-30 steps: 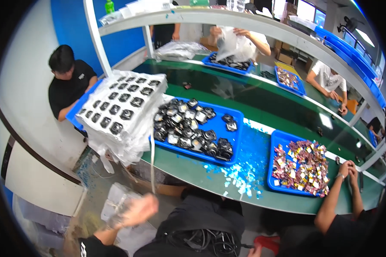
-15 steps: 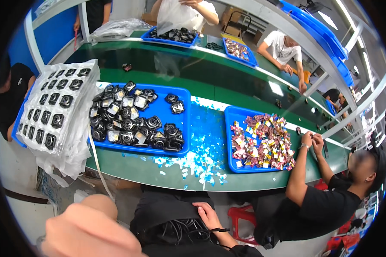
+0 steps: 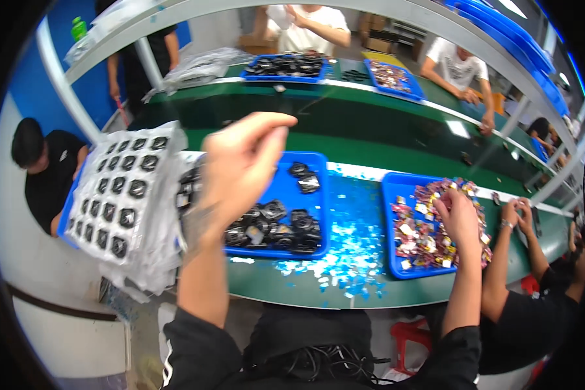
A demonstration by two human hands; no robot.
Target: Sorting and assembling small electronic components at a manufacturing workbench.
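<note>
My left hand [image 3: 244, 166] is raised over the left blue tray [image 3: 325, 214], its index finger stretched right and the thumb apart below it. Nothing shows in its fingers. In that tray lie many black watch-like casings [image 3: 273, 224], partly hidden behind my left wrist and forearm. My right hand [image 3: 458, 218] is low over the right blue tray [image 3: 391, 244], fingers bent in among small pinkish parts [image 3: 413, 227] with white and yellow bits. The fingertips look drawn together; what they hold, if anything, cannot be made out.
Stacked clear packing trays [image 3: 127, 188] of black casings stand at left. Blue and white film scraps [image 3: 351, 253] litter the green bench between the trays. A co-worker's hands [image 3: 517, 214] are close on the right. A metal frame bar [image 3: 364, 16] crosses overhead; others sit across the belt.
My left hand has gone from the lower left, near the camera, up over the left tray. My right hand has left my lap and reached into the right tray. The view has shifted.
</note>
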